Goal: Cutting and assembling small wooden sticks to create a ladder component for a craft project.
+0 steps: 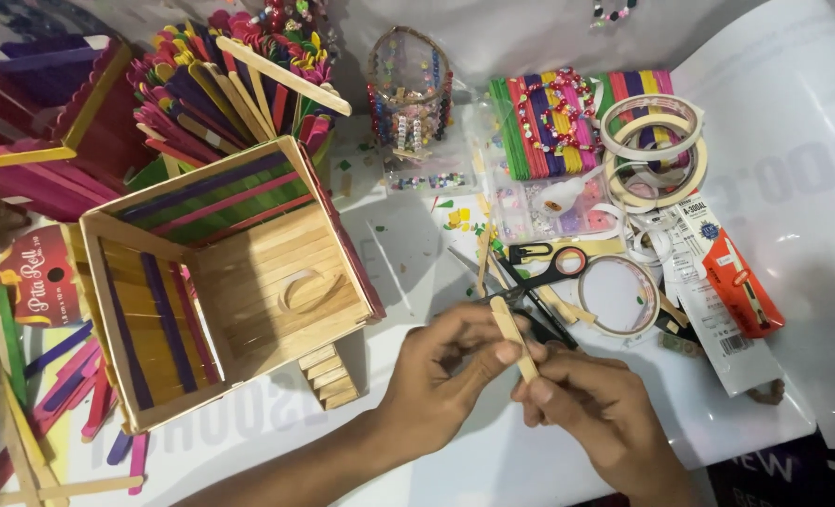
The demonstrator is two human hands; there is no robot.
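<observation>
Fingers of both hands pinch one plain craft stick [514,338]; stick-built box [239,272] sits empty.

Open box of craft sticks [248,272] on white table [793,188], tipped on side. Behind: upright bundle of coloured sticks [220,84], beaded basket [410,84]. Right of box: black scissors [530,277], tape rolls [652,150], clear bead tray [549,211], orange cutter pack [732,286]. Loose coloured sticks [79,385] at left edge.
</observation>
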